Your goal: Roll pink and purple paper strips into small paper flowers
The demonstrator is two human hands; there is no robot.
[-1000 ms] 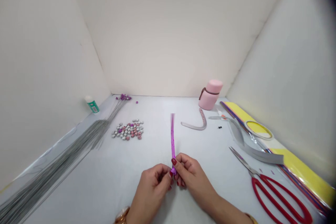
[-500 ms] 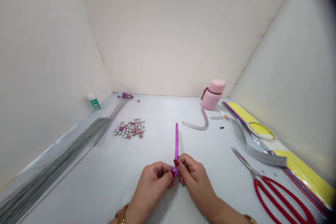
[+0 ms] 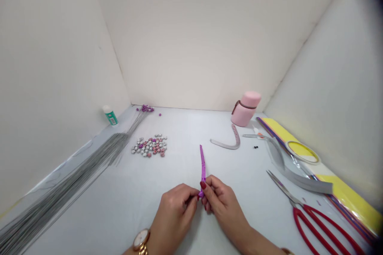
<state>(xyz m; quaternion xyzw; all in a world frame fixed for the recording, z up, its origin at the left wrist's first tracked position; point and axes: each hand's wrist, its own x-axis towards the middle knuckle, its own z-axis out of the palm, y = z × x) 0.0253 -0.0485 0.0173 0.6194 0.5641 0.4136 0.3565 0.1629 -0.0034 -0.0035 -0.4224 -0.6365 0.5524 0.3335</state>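
Observation:
A narrow purple paper strip [image 3: 202, 163] stands up from my fingers, its lower end folded into a small knot. My right hand [image 3: 220, 199] pinches the strip just above the fold, between thumb and fingers. Close against it, my left hand [image 3: 178, 207] has its fingertips closed at the folded end. The fingers partly hide the fold. To the left on the table lies a pile of small folded paper stars [image 3: 149, 146] in silver, pink and purple.
Grey wires [image 3: 98, 163] tipped with purple stars lie left, near a glue stick [image 3: 110, 116]. Right are red-handled scissors [image 3: 295, 203], grey strips [image 3: 305, 181], a tape roll [image 3: 302, 152] on yellow sheets [image 3: 338, 183], and a curled strip [image 3: 230, 146]. A pink flask [image 3: 245, 109] stands behind.
My left wrist has turned, bringing the watch face into view. The purple strip's free end now leans slightly left. The whole view has shifted a little.

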